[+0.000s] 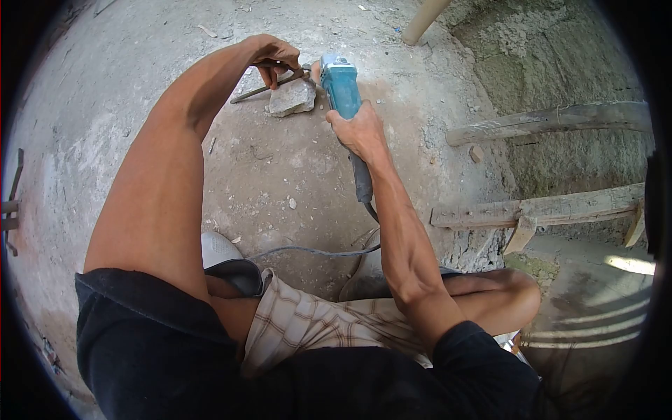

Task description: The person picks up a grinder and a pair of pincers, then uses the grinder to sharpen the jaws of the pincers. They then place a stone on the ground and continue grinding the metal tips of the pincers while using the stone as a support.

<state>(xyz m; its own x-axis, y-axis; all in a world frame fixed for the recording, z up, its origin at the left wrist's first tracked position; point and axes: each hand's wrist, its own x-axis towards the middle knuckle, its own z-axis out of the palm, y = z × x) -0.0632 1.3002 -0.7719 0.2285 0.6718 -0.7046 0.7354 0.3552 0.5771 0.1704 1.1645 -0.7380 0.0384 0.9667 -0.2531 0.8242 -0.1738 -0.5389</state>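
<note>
My right hand [360, 131] is wrapped round the body of a teal angle grinder [343, 91], whose silver head points away from me. Its dark rear handle runs back under my wrist. Left of the grinder head, my left hand [275, 57] grips a thin dark metal rod [250, 94] with curled fingers. The rod slants across the top of a rough grey stone [292, 96] on the ground, its far end close beside the grinder's disc side. My fingers partly hide the rod.
A grey power cord [315, 250] loops from the grinder across the ground near my boots [218, 248]. Wooden poles [553, 120] and a plank [539, 211] stand to the right beside a rough wall. Small chips lie scattered on the concrete floor [238, 161].
</note>
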